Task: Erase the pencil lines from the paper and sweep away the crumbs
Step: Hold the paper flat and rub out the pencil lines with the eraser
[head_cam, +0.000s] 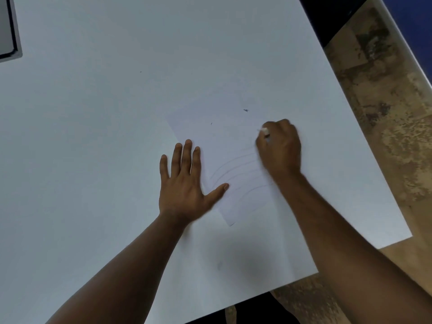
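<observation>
While the flat left hand (184, 183) is spread with its fingers (187, 155) released across the left edge of the thin white sheet of paper (224, 136), the sheet is pinned to the pale white worktop (93, 136), right of centre. Should that pressure be eased, the paper could be dragged or creased by the rubbing. Faint curved grey pencil lines (236, 169) are seen across the near half; the far half looks blank. Two dark crumbs (245, 110) lie on the far part, unswept. At the right edge, the right hand (280, 148) is clenched around a small white eraser (265, 131), blurred. Heavy strokes could tear the thin sheet.
</observation>
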### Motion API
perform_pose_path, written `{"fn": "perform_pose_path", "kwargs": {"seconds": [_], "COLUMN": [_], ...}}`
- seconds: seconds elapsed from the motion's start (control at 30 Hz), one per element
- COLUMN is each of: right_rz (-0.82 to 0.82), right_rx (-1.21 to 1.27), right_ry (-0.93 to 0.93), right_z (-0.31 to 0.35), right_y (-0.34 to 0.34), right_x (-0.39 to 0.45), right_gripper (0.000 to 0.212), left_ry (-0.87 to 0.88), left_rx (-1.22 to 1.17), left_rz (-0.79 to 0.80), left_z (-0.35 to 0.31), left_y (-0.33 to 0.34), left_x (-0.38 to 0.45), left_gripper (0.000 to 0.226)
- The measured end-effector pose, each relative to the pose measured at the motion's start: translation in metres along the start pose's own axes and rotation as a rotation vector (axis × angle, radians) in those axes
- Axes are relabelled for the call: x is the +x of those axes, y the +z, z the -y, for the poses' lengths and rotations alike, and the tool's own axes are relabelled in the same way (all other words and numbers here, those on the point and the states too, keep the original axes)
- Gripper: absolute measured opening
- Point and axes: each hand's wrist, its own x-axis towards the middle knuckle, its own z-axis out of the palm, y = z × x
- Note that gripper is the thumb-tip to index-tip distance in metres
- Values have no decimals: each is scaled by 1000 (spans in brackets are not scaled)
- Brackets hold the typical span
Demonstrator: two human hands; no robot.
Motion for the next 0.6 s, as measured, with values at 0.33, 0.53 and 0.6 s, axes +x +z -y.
{"fn": "perform_pose_path", "kwargs": {"seconds": [0.33, 0.53, 0.6], "right_rz": [68, 66, 50], "right_rx": [52, 120, 235], "right_ry": [-187, 23, 30], "right_z": [-4, -25, -14], "right_y": [-5, -15, -17], "right_x": [-6, 17, 3], "right_gripper": [12, 14, 12], "left_ry": [5, 1, 2], "left_rx": [7, 13, 11], "left_rz": [6, 3, -3], "left_z": [-1, -1, 0], "left_y": [-2, -1, 0], "left_x": [1, 0, 0], "left_gripper": [107, 107, 107]}}
